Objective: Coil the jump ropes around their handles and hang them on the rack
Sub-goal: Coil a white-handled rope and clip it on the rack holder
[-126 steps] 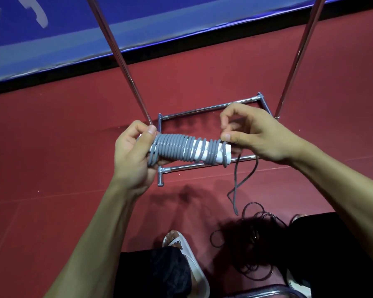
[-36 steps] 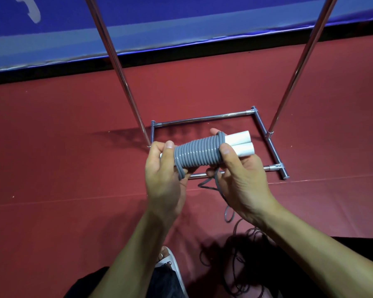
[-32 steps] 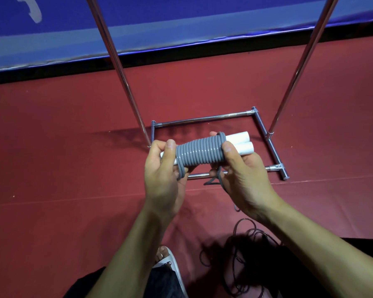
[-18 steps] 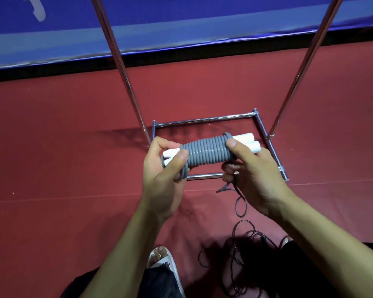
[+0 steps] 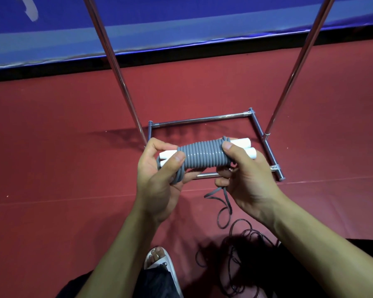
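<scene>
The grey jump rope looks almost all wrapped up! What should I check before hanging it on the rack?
1. White handles lying side by side inside the coil: ok.
2. Grey rope turns packed snug and even: ok.
3. Left hand gripping one end of the bundle, right hand the other: ok.
4. Loose tail tucked in: not ok, it dangles below the right hand.
5. Rack has a free bar to hang it on: cannot tell, only its uprights and floor frame show.
</scene>
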`<state>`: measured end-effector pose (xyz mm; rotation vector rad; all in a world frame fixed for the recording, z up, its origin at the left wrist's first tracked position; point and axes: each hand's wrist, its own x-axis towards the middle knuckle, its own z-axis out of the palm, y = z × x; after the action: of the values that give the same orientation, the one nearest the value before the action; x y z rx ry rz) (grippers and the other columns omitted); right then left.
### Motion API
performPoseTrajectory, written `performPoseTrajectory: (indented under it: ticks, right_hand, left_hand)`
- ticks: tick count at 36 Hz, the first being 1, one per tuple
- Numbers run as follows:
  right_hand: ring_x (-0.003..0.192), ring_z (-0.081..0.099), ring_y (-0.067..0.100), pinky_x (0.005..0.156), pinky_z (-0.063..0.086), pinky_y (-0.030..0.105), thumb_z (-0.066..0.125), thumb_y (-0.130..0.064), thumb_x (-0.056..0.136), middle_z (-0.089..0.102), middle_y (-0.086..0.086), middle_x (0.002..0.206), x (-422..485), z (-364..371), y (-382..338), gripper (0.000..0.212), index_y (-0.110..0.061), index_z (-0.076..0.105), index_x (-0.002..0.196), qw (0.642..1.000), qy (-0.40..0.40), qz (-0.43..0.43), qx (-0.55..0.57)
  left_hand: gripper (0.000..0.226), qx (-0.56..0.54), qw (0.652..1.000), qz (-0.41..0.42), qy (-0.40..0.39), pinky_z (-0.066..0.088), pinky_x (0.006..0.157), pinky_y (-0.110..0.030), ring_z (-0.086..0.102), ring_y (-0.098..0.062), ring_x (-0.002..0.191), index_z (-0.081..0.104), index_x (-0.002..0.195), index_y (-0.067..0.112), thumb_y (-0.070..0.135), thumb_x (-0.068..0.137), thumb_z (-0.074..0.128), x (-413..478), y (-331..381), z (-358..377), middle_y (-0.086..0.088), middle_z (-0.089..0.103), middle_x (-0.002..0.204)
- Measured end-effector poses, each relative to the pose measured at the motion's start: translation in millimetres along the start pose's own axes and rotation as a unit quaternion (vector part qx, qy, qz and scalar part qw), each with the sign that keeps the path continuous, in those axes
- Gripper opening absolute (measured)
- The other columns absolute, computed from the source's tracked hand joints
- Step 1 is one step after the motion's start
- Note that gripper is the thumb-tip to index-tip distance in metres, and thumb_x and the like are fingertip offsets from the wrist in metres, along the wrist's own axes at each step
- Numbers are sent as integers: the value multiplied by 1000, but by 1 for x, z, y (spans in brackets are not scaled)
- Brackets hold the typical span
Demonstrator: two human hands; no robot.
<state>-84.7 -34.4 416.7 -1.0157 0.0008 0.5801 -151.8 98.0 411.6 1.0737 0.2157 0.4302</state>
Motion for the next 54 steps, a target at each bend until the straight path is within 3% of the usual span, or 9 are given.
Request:
performPoseTrajectory:
  ticks: [3, 9, 14, 17, 22, 26, 43, 48, 54]
  right_hand:
    - [51, 25, 10, 39, 23, 18, 75, -11, 73, 47, -7, 62, -2, 0, -5, 38, -28, 60, 103, 1000, -28, -4, -8]
    - [47, 29, 8, 41, 26, 17, 74, -21, 74, 45, -6, 61, -2, -3, -4, 17, -22, 65, 88, 994, -77, -75, -24]
    - [51, 35, 7, 43, 32, 20, 91, -48, 54, 52, -6, 71, 4, -10, 3, 52, -23, 66, 92, 984, -140, -108, -30]
    - [54, 42, 6, 47, 37, 19, 91, -39, 59, 56, -8, 71, 5, -13, 4, 56, -17, 63, 103, 981, -156, -111, -33]
    - [53, 34, 12, 47, 33, 24, 71, -18, 79, 50, 0, 67, 5, -11, 7, 5, -23, 72, 76, 989, -79, -95, -75]
    - [49, 30, 12, 43, 30, 22, 69, -23, 81, 55, 4, 64, 3, -8, 4, 18, -7, 60, 78, 992, -59, -67, -91]
    - [54, 24, 22, 47, 25, 24, 72, -38, 86, 33, 10, 57, -2, -14, -8, 60, 16, 51, 70, 930, 42, -49, -362]
    - [38, 31, 11, 51, 29, 24, 74, -42, 82, 40, -2, 38, -2, -19, -7, 58, 1, 50, 51, 890, 103, -75, -438]
    - [56, 55, 19, 60, 45, 31, 78, -36, 80, 58, -5, 47, 4, -21, -1, 37, -10, 62, 58, 845, 138, -136, -499]
  left_hand:
    - [12, -5, 1000, 12, 2, 57, 57, -37, 64, -24, 67, 45, 84, 10, 7, 79, 55, 0, 2, 0, -12, 57, 77]
    - [12, -6, 1000, 17, 10, 58, 59, -38, 63, -22, 68, 55, 78, 19, 13, 76, 66, 0, 4, -4, -8, 57, 77]
    - [5, -27, 999, 15, 17, 57, 60, -39, 63, -25, 68, 49, 80, 14, 12, 81, 53, -1, 4, -2, -10, 56, 76]
    - [6, -39, 999, 14, 25, 58, 64, -42, 64, -28, 69, 46, 82, 12, 13, 82, 53, 0, 5, -1, -13, 57, 75]
    - [7, -23, 998, 20, 61, 59, 69, -46, 52, -30, 72, 50, 79, 16, 13, 82, 56, 2, 3, -4, -7, 41, 57]
    - [9, -8, 997, 15, 80, 57, 63, -37, 46, -33, 89, 55, 76, 21, 14, 80, 60, 2, 1, -6, -9, 43, 79]
    - [14, 58, 992, 59, 91, 56, 53, -29, 60, -24, 66, 47, 81, 13, 9, 78, 60, 10, -2, -15, -5, 55, 76]
    - [24, 115, 986, 81, 88, 57, 53, -31, 61, -24, 67, 51, 79, 17, 15, 71, 73, 9, -7, -16, 1, 60, 74]
    - [19, 168, 974, 106, 105, 54, 52, -26, 61, -16, 60, 49, 79, 16, 9, 74, 66, 7, -13, -10, 10, 63, 67]
